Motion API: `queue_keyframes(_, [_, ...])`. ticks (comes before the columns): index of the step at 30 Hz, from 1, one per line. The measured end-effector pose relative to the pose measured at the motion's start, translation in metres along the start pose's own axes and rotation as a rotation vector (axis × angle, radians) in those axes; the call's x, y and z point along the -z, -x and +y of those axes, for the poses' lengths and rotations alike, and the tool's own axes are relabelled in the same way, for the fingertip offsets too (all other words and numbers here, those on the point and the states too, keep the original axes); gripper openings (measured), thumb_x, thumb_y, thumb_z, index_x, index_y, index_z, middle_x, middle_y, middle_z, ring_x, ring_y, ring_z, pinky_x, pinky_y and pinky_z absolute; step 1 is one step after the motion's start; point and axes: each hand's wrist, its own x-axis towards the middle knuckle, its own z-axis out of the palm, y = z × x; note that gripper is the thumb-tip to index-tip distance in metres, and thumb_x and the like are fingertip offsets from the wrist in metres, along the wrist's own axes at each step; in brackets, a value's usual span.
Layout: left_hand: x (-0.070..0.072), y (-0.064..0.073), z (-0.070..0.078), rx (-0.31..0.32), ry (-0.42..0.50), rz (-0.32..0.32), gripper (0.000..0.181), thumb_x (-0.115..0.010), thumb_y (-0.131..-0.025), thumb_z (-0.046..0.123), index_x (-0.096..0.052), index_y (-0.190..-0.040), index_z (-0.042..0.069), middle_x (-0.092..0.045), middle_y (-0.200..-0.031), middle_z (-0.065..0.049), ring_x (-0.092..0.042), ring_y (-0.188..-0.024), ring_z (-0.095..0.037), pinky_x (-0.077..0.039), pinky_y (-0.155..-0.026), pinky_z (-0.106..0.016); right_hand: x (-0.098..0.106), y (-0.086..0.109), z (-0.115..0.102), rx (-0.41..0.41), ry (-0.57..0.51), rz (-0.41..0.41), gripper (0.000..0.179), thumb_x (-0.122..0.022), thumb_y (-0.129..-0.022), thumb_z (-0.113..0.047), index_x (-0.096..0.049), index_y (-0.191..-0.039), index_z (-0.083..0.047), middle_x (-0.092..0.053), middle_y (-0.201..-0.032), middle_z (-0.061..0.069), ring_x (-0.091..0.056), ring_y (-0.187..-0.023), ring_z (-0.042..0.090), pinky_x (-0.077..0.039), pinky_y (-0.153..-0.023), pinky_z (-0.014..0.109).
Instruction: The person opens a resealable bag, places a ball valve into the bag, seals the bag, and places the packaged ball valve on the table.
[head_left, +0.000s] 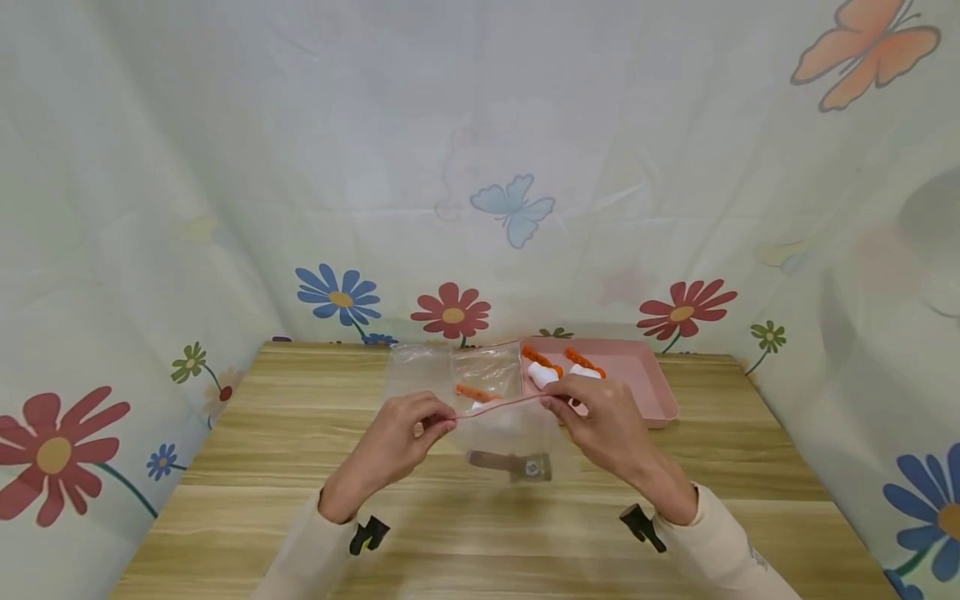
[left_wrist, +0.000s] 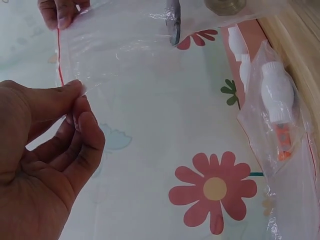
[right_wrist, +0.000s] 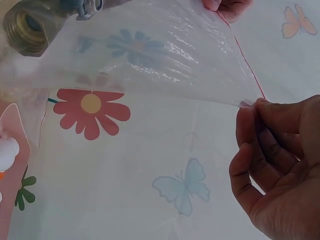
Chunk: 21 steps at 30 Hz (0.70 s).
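Note:
A clear zip bag with a red seal line hangs between both hands. The left hand pinches one end of its top edge between thumb and fingers; the right hand pinches the other end, with the red line stretched between them. Inside the bag lies a metal valve with a lever, its threaded opening visible in the right wrist view. Behind it on the table is another clear bag holding a white plastic valve with an orange handle.
A pink tray stands at the back right, holding white plastic valves with orange handles, partly behind the right hand. Another clear plastic bag lies at the back left. A flowered curtain surrounds the wooden table.

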Motion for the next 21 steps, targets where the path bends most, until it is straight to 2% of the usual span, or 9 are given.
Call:
queue_keyframes(5, [0.001,0.000,0.002,-0.021,-0.026,0.035,0.003,-0.073,-0.087,0.010,-0.074,-0.089,0.010,-0.068,-0.082,0.004,-0.055,-0.070,-0.003,-0.050,-0.061,-0.021,0.000,-0.001,-0.003,-0.010,-0.001,-0.010,0.011,-0.081,-0.077,-0.006,-0.074,-0.085,-0.009,-0.072,-0.076,-0.003,-0.058,-0.064,0.003,-0.052,-0.058,0.023])
queue_keyframes(13, [-0.002,-0.008,0.013,-0.054,-0.010,0.010,0.016,-0.073,-0.088,0.014,-0.071,-0.103,0.011,-0.066,-0.088,0.005,-0.058,-0.078,-0.004,-0.054,-0.072,-0.023,0.000,-0.001,-0.004,0.010,-0.031,-0.011,0.011,-0.080,-0.077,-0.006,-0.074,-0.086,-0.008,-0.072,-0.077,-0.003,-0.057,-0.063,0.003,-0.048,-0.056,0.017])
queue_keyframes(17, [-0.005,-0.013,0.017,-0.069,0.005,0.017,0.011,-0.072,-0.088,0.014,-0.071,-0.099,0.012,-0.067,-0.089,0.004,-0.057,-0.077,-0.004,-0.053,-0.069,-0.020,-0.001,-0.001,-0.004,0.019,-0.033,-0.009,0.011,-0.080,-0.077,-0.006,-0.074,-0.086,-0.008,-0.071,-0.075,-0.003,-0.056,-0.063,0.002,-0.044,-0.055,0.013])
queue_keyframes(21, [-0.006,-0.014,0.020,-0.057,0.006,0.014,0.008,-0.071,-0.088,0.010,-0.070,-0.096,0.012,-0.067,-0.089,0.004,-0.056,-0.075,-0.005,-0.051,-0.067,-0.018,-0.002,-0.001,-0.005,0.027,-0.030,-0.001,0.012,-0.081,-0.076,-0.005,-0.074,-0.085,-0.008,-0.071,-0.074,-0.004,-0.054,-0.062,0.002,-0.040,-0.055,0.012])
